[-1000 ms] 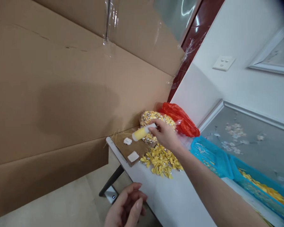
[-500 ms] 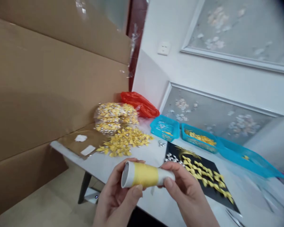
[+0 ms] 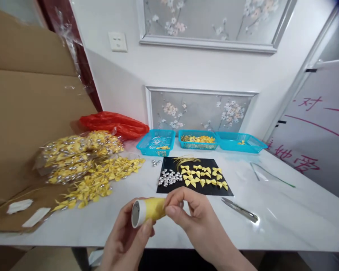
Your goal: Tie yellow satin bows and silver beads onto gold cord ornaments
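Observation:
Held low over the table's front edge is a white spool wound with yellow thread [image 3: 153, 209], lying sideways with its hollow end toward the left. My left hand [image 3: 130, 237] is wrapped around it, thumb in front. My right hand [image 3: 190, 218] is closed in a pinch against the spool's right part and hides that end; what its fingertips pinch cannot be made out. Beyond the hands, a black mat [image 3: 190, 191] carries rows of yellow ribbon bows [image 3: 205, 177], silver beads [image 3: 169, 177] and a bundle of thin gold wires [image 3: 186, 162].
Pointed tweezers [image 3: 240, 210] lie right of the mat. Blue baskets [image 3: 156, 153] with small parts line the wall. At left are piled yellow flower pieces [image 3: 97, 180], bagged ones [image 3: 70, 154] and a red plastic bag [image 3: 113, 122]. Green wire [image 3: 277, 175] lies at right.
The view has swung right. My right hand has shifted from gripping the spool's bare white end to a pinch by the yellow thread. My left hand keeps its hold.

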{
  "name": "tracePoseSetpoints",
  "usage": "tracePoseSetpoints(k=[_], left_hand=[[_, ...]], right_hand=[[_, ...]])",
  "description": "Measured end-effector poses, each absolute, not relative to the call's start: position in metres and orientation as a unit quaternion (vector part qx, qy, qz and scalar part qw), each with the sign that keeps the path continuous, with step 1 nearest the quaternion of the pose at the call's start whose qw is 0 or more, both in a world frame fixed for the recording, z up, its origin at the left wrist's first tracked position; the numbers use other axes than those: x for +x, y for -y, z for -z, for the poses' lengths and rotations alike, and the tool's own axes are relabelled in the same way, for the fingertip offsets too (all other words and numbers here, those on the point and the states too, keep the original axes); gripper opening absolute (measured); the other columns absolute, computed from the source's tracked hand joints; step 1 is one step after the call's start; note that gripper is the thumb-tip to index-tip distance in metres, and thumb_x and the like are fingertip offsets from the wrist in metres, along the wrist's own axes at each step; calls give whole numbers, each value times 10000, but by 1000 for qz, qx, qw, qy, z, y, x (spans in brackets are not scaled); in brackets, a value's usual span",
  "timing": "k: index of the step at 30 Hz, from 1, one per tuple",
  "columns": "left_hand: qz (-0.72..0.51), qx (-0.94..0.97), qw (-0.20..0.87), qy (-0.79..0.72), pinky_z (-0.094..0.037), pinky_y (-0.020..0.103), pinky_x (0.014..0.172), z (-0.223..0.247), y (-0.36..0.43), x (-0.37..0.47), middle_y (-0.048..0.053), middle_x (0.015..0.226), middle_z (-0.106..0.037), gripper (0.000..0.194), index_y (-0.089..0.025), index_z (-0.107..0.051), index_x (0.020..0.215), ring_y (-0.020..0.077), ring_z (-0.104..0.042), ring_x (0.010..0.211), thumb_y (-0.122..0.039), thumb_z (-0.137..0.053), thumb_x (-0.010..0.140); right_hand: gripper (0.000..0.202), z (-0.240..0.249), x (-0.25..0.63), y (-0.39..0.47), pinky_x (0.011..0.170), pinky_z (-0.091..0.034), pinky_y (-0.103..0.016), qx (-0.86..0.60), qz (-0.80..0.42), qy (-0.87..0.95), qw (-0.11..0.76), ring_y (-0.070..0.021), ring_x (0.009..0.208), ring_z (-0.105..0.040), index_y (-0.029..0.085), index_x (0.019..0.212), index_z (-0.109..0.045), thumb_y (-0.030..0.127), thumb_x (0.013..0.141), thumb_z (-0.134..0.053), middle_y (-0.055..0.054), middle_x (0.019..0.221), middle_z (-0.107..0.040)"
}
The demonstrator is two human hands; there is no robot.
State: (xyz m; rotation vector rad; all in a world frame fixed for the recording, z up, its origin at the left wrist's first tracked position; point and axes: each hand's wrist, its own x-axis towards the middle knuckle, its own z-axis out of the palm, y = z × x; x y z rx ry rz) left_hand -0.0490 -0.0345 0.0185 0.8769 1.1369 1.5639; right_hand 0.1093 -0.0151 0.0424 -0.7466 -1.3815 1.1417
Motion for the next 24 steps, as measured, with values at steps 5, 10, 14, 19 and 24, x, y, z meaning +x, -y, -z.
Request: tracePoseSetpoints(k=[5, 10, 14, 19, 24], left_hand=[[-647, 223, 608, -403, -579, 296, 688, -12, 23, -60, 29, 1037, -733, 422, -269, -727, 1014, 227, -667, 896, -377, -899, 644], [-634, 191, 642, -387, -575, 302, 724, 2, 28, -54, 48, 965, -749, 335, -210, -748, 960, 243, -693, 897, -341, -872, 678], [-609, 173, 673, -382, -600, 326, 751, 6, 36, -50, 67, 848, -755, 261, -162, -765, 875, 275, -713, 892, -329, -852, 694], [-610, 141, 677, -386, -626, 327, 803, -2, 32, -51, 152, 1024, -782, 106, -106, -759, 927, 278, -734, 993, -139, -683, 860], [-643, 91, 639, -413, -655, 342, 800, -11, 19, -55, 232, 1140, -758, 215, -71, -709, 937, 266, -759, 1010, -38, -497, 955]], right_hand=[[160, -18, 101, 22, 843, -441, -325, -280, -381, 651, 593, -172, 891, -611, 219, 832, -539, 259, 988, -544, -15, 889, -674], [209, 4, 85, 30, 845, -459, -334, -242, -377, 701, 556, -188, 876, -620, 224, 853, -554, 362, 1010, -547, -31, 865, -693], [313, 5, 88, 30, 758, -478, -305, -291, -423, 678, 527, -184, 805, -615, 207, 845, -563, 455, 1022, -489, -50, 827, -668], [246, 2, 95, 30, 716, -464, -277, -310, -400, 691, 517, -156, 719, -607, 203, 810, -541, 324, 1012, -469, -23, 764, -633], [189, 14, 97, 37, 637, -464, -246, -319, -417, 687, 503, -145, 654, -617, 212, 814, -508, 249, 993, -459, -19, 730, -657]])
